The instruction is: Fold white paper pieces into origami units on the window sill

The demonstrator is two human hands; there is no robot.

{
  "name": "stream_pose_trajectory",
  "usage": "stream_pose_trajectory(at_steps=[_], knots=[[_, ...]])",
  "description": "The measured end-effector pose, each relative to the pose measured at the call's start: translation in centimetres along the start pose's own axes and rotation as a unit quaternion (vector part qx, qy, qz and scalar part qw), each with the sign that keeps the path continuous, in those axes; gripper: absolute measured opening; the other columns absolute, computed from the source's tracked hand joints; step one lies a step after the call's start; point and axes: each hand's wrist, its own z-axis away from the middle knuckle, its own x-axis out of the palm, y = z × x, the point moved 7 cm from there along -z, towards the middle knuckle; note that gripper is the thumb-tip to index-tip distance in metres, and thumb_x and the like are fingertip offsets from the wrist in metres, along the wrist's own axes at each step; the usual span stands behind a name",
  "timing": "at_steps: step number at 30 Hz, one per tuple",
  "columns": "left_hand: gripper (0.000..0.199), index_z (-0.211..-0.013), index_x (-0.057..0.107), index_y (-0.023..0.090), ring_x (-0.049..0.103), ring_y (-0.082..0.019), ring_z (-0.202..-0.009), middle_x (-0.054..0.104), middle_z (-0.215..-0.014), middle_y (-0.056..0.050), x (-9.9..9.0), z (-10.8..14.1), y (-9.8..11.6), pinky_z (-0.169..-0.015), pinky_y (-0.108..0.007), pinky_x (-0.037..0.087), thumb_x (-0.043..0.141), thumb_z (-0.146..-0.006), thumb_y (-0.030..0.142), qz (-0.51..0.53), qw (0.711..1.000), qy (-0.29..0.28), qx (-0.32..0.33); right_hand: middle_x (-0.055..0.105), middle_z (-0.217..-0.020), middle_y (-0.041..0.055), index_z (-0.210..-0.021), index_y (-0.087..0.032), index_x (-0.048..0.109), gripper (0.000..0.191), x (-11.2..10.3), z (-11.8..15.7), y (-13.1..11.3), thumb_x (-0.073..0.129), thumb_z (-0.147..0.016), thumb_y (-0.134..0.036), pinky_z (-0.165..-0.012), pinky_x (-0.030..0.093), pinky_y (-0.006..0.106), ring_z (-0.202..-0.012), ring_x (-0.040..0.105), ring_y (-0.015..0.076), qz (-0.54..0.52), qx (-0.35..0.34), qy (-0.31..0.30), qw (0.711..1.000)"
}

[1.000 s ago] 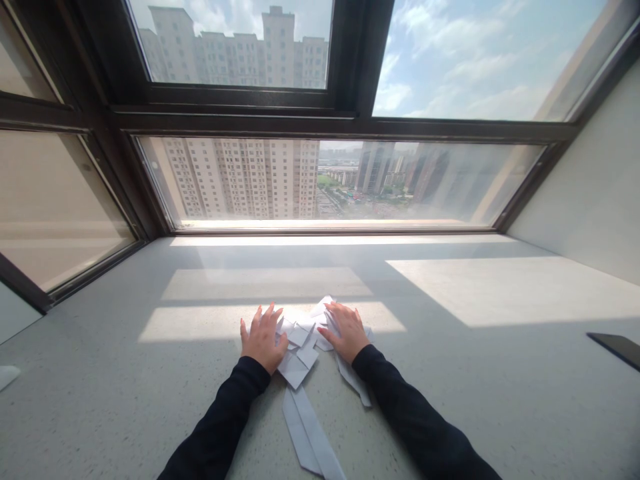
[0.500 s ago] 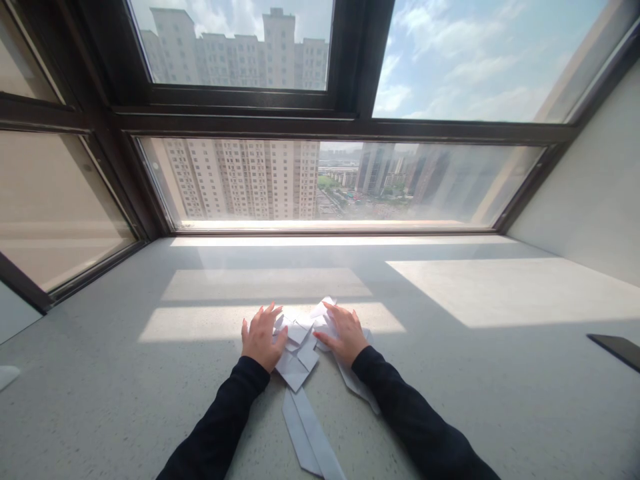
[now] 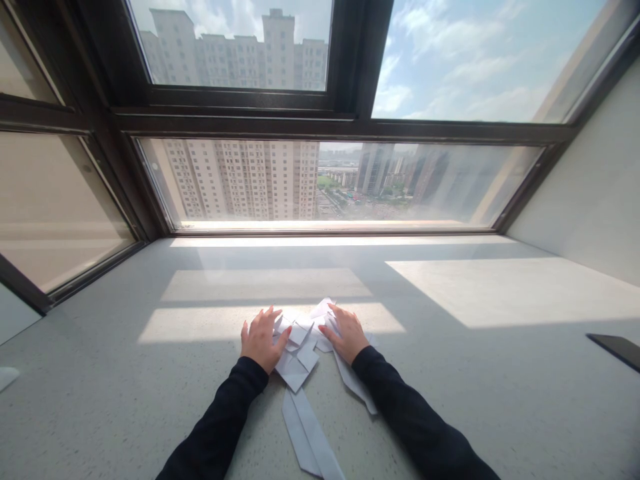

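in the head view, your folded white paper lies on the pale counter between your left hand, fingers loosely spread, and right hand, thumb parted from fingers; whether either grips it, i can't tell. your right sleeve could drag the long strip beside it, shifting the folds. since half a second ago, your right thumb has drawn back slightly.

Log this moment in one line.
left hand: spread, over folded white paper; right hand: over paper's right part; long paper strip: between forearms; dark flat object: right edge, pale ledge
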Motion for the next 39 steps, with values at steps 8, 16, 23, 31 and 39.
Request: stream_pose_trajectory(at_steps=[8,16,23,31,39], knots=[[0.042,-0.116,0.041,0.021,0.031,-0.025,-0.117,0.039,-0.127,-0.011,-0.4,-0.1,1.3,-0.094,-0.050,0.020,0.039,-0.077,0.036,-0.003,0.997,-0.021,0.072,0.052,-0.110,0.0117,-0.112,-0.017,0.043,0.042,-1.8,-0.4,-1.3,0.030,-0.082,-0.042,-0.087,0.036,0.039,-0.105,0.045,0.0227,-0.124,-0.027,0.078,0.989],[0.078,-0.125,0.031,0.027,0.017,-0.032,-0.122,0.029,-0.133,-0.005,0.8,6.2,9.9,-0.095,-0.058,0.007,0.037,-0.059,0.070,0.027,0.941,-0.094,0.323,0.054,-0.105,0.0101,-0.105,-0.017,0.048,0.039,-3.7,-0.9,2.0,0.025,-0.083,-0.040,-0.085,0.035,0.039,-0.100,0.047,0.0208,-0.101,0.037,0.155,0.982],[0.070,-0.126,0.027,0.027,0.016,-0.027,-0.124,0.028,-0.134,-0.001,2.2,8.3,11.6,-0.098,-0.052,-0.004,0.031,-0.068,0.066,-0.009,0.918,-0.083,0.389,0.057,-0.088,0.0098,-0.092,-0.018,0.053,0.037,-1.3,-0.7,5.8,0.034,-0.076,-0.046,-0.073,0.040,0.043,-0.084,0.052,0.0235,-0.076,0.149,0.104,0.980],[0.056,-0.124,0.032,0.019,0.013,-0.024,-0.125,0.025,-0.135,-0.006,0.0,4.8,9.0,-0.101,-0.045,0.003,0.027,-0.079,0.050,-0.046,0.950,-0.044,0.305,0.048,-0.097,0.0121,-0.111,-0.016,0.039,0.043,-2.8,-0.6,2.1,0.037,-0.077,-0.043,-0.061,0.044,0.033,-0.088,0.048,0.0221,-0.181,0.100,0.145,0.968],[0.063,-0.126,0.028,0.021,0.009,-0.031,-0.124,0.026,-0.134,-0.007,2.6,4.6,13.5,-0.095,-0.058,0.001,0.021,-0.075,0.058,-0.005,0.950,-0.085,0.300,0.051,-0.087,0.0062,-0.110,-0.018,0.041,0.045,-4.4,-0.5,4.3,0.042,-0.074,-0.045,-0.054,0.043,0.029,-0.066,0.049,0.0150,-0.243,0.176,0.216,0.929]])
